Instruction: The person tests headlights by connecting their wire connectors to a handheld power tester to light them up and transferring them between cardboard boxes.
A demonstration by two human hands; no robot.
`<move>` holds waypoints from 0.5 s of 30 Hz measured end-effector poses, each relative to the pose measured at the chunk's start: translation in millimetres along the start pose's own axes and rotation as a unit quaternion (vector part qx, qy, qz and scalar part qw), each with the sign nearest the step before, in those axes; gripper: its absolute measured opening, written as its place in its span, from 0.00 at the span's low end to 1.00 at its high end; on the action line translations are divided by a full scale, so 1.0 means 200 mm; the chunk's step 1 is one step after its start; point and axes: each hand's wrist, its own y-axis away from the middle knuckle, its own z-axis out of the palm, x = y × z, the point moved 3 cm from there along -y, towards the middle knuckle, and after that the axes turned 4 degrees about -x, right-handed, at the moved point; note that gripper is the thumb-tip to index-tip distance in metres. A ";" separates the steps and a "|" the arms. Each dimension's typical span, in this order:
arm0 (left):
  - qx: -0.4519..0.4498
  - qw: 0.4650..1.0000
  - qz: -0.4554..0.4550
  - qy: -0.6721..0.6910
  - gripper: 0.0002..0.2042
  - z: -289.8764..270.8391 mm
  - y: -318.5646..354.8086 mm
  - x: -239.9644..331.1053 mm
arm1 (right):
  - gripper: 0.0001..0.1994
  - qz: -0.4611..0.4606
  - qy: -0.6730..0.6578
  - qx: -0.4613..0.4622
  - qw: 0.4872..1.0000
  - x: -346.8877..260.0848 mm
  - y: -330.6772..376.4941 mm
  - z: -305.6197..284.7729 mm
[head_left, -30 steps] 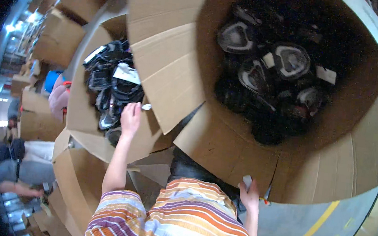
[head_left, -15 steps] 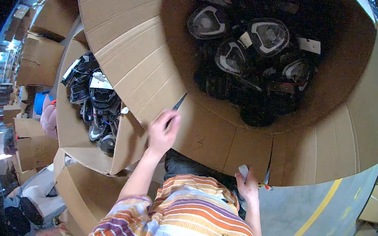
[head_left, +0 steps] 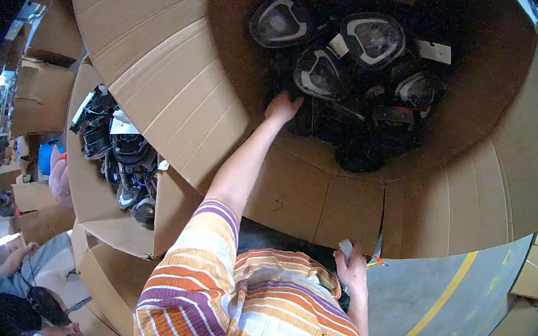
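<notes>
My left hand (head_left: pixel 284 108) reaches down over the near wall of a large cardboard box (head_left: pixel 289 193), among dark items in the shade. Its thumb stands out to the side; the other fingers are lost in the dark, so a hold cannot be made out. Several black items fill the box, some with rounded, see-through fronts and pale trim, such as this one (head_left: pixel 372 40). At the box's near edge, my right hand (head_left: pixel 353 270) is closed on a small whitish piece (head_left: pixel 345 248). Beside that hand is a small orange and yellow thing (head_left: pixel 377 263).
On the left stands a smaller cardboard box (head_left: pixel 119 234) full of black items with white tags. Another open carton (head_left: pixel 116 283) is below it. A person (head_left: pixel 38 274) sits at the lower left. Grey floor (head_left: pixel 428 286) with a yellow line lies right.
My left hand has moved from the near flap up and forward into the large box. The right hand keeps its place at the edge with the whitish piece. The view has shifted slightly.
</notes>
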 end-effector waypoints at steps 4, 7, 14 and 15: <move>0.005 0.996 0.019 0.082 0.20 -0.06 0.35 -0.01 | 0.18 0.030 0.031 -0.035 0.998 0.02 -0.04 0.01; 0.006 0.983 -0.010 0.181 0.16 0.02 0.70 -0.18 | 0.19 -0.002 0.040 -0.017 0.999 0.03 -0.06 0.03; 0.122 0.970 0.153 0.146 0.09 -0.26 0.68 0.16 | 0.17 0.001 0.026 -0.028 0.999 0.01 -0.06 0.00; 0.130 0.962 0.196 0.136 0.09 -0.27 0.60 0.22 | 0.17 0.003 0.024 -0.029 0.999 0.01 -0.05 0.01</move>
